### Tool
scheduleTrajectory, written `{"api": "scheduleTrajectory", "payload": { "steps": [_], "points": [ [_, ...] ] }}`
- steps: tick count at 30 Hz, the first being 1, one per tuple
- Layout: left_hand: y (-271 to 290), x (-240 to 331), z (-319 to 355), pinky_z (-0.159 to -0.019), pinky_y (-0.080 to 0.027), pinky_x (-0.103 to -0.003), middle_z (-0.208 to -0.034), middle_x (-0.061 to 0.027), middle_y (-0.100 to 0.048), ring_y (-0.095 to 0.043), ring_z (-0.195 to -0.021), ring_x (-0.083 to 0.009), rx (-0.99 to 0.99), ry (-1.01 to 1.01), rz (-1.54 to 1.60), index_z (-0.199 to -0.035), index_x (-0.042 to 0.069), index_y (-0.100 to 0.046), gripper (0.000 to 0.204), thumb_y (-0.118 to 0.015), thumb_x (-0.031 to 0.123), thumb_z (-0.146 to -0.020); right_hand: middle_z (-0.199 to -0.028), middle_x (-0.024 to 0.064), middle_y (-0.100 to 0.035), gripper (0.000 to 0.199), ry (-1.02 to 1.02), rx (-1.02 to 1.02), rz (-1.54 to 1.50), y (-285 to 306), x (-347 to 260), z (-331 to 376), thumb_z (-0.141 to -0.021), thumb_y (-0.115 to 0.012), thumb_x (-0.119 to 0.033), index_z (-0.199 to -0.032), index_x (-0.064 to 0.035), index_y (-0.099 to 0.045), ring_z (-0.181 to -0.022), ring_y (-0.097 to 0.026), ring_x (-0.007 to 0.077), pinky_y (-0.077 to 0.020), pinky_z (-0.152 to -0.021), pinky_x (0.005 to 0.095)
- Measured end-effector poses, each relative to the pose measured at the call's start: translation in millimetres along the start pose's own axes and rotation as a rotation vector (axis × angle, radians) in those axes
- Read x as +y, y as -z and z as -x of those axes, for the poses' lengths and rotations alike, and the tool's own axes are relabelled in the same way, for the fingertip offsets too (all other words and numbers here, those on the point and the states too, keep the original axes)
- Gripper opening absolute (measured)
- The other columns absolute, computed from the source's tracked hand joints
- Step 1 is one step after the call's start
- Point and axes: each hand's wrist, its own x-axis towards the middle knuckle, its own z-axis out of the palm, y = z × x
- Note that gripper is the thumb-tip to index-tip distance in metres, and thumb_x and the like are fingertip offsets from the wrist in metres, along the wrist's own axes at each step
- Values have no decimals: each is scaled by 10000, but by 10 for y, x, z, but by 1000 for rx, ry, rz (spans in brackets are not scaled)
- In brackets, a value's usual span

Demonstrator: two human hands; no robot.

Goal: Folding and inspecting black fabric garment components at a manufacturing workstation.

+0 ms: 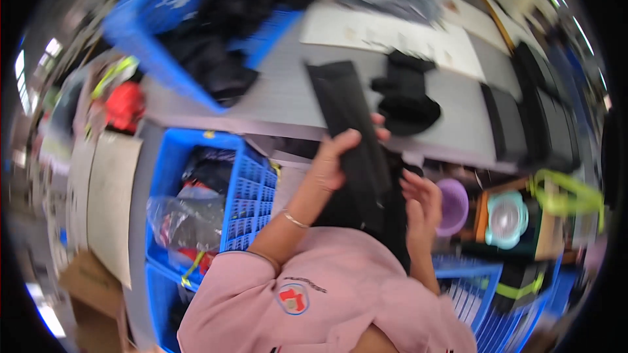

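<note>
My left hand [335, 157] is closed around a long, flat black piece [353, 131], with the thumb on top and fingertips showing at its far side. Motion blurs the piece, so I cannot tell its material; it slants from the table down toward my lap. Close to its lower end, my right hand [422, 201] is open with bent fingers apart and nothing visible in it. Black fabric items [407, 95] lie on the grey table [281, 95] just beyond the piece. Dark stacked pieces [526, 114] stand at the table's right.
A blue crate [140, 42] of black fabric sits on the table's far left. Below the left side, another blue crate [196, 134] holds plastic-wrapped things. To the right are a purple basket [451, 207], a teal fan-like object [505, 220] and a blue crate [487, 287].
</note>
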Motion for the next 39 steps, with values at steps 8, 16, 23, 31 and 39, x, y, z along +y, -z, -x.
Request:
{"api": "scheduleTrajectory", "payload": {
  "steps": [8, 16, 23, 31, 39],
  "points": [
    [197, -410, -99, -1008, -508, -435, -1368, -156, -547, -590, -1198, -297, -16, 72, -15, -1384, -21, -454, 637, -682, 279, -870, -1144, 143, -637, 112, 207, 14, 440, -9, 89, -138, -809, -723, -43, -851, -13, -623, -910, -613, 270, -494, -754, 353],
    [224, -449, -135, -1007, -496, -475, -1287, -140, -602, -605, -1171, -335, -53, 51, 73, -1397, 68, -445, 569, -663, 233, -897, -1148, 124, -660, 88, 130, 37, 402, 58, 166, -122, -830, -675, -2, -826, -9, -588, -977, -638, 237, -504, -778, 313],
    [293, -548, -234, -942, -536, -496, -1127, -139, -672, -673, -1037, -325, 120, 120, 81, -1297, 56, -504, 420, -637, 148, -910, -1125, 116, -656, 94, 116, 29, 390, 161, 282, -151, -848, -664, -15, -920, -26, -606, -993, -639, 238, -506, -818, 322],
    [330, -732, -448, -1000, -455, -393, -1253, -207, -605, -573, -1181, -311, 179, -204, -934, -1231, -50, -579, 450, -655, 271, -926, -1214, 179, -638, 433, -216, -7, 253, 321, 506, -53, -945, -603, -167, -1323, 24, -519, -1107, -629, 266, -473, -942, 333],
    [856, -1115, -1404, -1037, -404, -438, -1312, -213, -554, -499, -1207, -406, 163, -587, -1534, -1016, 58, -715, 223, -680, 87, -798, -1235, 136, -611, 439, -236, 55, 133, 804, 903, 89, -956, -579, -120, -1343, 71, -498, -1110, -576, 199, -427, -984, 299]
  ]
}}
